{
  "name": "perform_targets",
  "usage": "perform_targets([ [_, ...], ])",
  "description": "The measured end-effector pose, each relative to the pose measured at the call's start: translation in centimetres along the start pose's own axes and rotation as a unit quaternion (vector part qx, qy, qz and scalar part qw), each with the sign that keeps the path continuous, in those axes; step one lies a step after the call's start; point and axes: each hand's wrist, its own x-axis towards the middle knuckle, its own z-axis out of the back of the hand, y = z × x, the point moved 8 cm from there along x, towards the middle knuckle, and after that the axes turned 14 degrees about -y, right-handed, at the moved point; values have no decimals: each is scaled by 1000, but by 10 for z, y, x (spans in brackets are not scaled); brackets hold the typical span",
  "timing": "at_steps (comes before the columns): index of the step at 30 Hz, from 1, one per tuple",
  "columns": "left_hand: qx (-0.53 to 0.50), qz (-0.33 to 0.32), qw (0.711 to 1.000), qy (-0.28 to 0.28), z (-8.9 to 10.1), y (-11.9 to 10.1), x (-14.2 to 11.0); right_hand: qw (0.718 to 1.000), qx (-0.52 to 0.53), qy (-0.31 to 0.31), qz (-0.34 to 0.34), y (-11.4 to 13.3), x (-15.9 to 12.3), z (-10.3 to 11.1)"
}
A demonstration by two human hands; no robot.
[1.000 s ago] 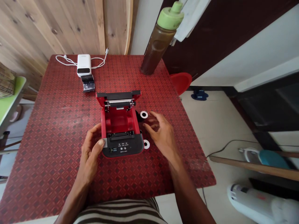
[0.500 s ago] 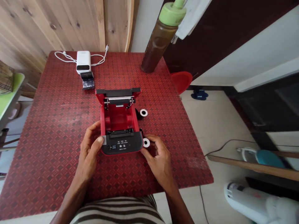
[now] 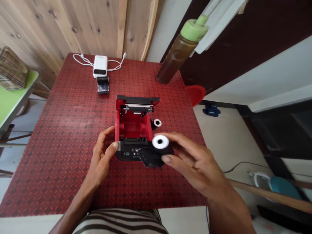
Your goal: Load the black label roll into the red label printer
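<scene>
A red and black label printer (image 3: pixel 133 128) stands on the table with its lid raised and its red bay bare. My left hand (image 3: pixel 102 156) grips the printer's left front corner, thumb on the black panel and fingers along the side. In my right hand (image 3: pixel 195 162) is a black label roll (image 3: pixel 168 150) with a white-ringed core, held between thumb and fingers above the printer's right front. A loose black strip hangs from this roll over part of the button panel. Just right of the printer lies a second black roll (image 3: pixel 157 123) with a white core.
Toward the back of the red patterned table (image 3: pixel 60 156) are a white power bank (image 3: pixel 100 65) with a cable and a crumpled black strip (image 3: pixel 103 85). A tall brown bottle (image 3: pixel 174 55) with a green cap stands back right. A red stool (image 3: pixel 196 94) is beyond the right edge.
My right hand has lifted the roll from beside the printer up over its front right, its black strip now showing. My left hand stays on the printer. The view has shifted.
</scene>
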Motion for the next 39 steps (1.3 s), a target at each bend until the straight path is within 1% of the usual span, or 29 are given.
perform_targets([
  [3, -9, 6, 1000, 4, -2, -1, 0, 986, -127, 19, 108, 22, 30, -34],
  [5, -17, 6, 1000, 3, -2, -2, 0, 969, -189, 37, 155, 25, 43, -58],
  [8, -21, 11, 1000, 0, -2, -1, 0, 941, -284, 77, 169, 17, 52, -86],
  [10, -18, 17, 1000, -1, -2, 1, 0, 926, -329, 95, 159, 11, 56, -96],
  [12, -17, 23, 1000, 0, -2, 2, -1, 919, -350, 106, 150, 9, 60, -101],
  [19, -17, 33, 999, -2, -2, 2, -2, 908, -368, 136, 147, 3, 75, -114],
  [24, -3, 29, 1000, -4, -1, 3, -1, 892, -404, 137, 150, 2, 79, -120],
  [28, 9, 26, 1000, -7, 0, 3, -1, 894, -396, 142, 152, 1, 77, -121],
  [30, 2, 29, 1000, -2, -1, 2, -1, 909, -363, 125, 162, 4, 73, -114],
  [33, -10, 39, 999, 8, -2, 4, -2, 934, -280, 95, 199, 16, 63, -92],
  [34, -7, 37, 999, 8, -2, 4, -2, 938, -256, 100, 211, 19, 59, -85],
  [36, 5, 31, 999, 3, -1, 5, -2, 938, -231, 131, 224, 20, 54, -77],
  [39, 10, 21, 1000, -4, 0, 5, -2, 930, -218, 190, 226, 14, 54, -77],
])
